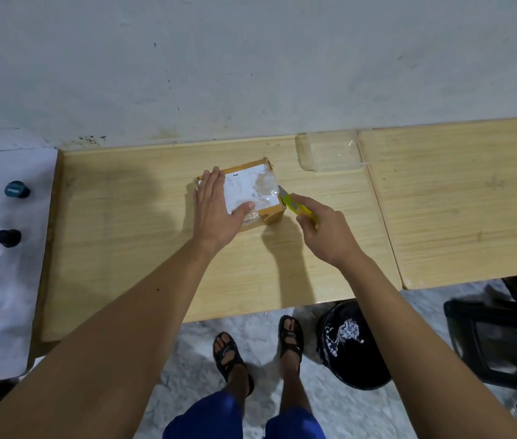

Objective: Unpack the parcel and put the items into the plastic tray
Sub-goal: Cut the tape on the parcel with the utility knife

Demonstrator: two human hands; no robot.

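Centre frame on the tabletop (143, 248), the box (250, 191) sat sealed. The left hand (216, 210) pressed flat on it, fingers straight; the right hand (323, 232) gripped the knife (295, 205) at its right edge. Best kept shallow, cutting away from the left hand. The tray (330, 152) waited upper right.

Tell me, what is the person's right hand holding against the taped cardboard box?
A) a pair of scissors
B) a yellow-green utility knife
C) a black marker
B: the right hand grips a yellow-green utility knife with its tip at the right edge of the taped cardboard box.
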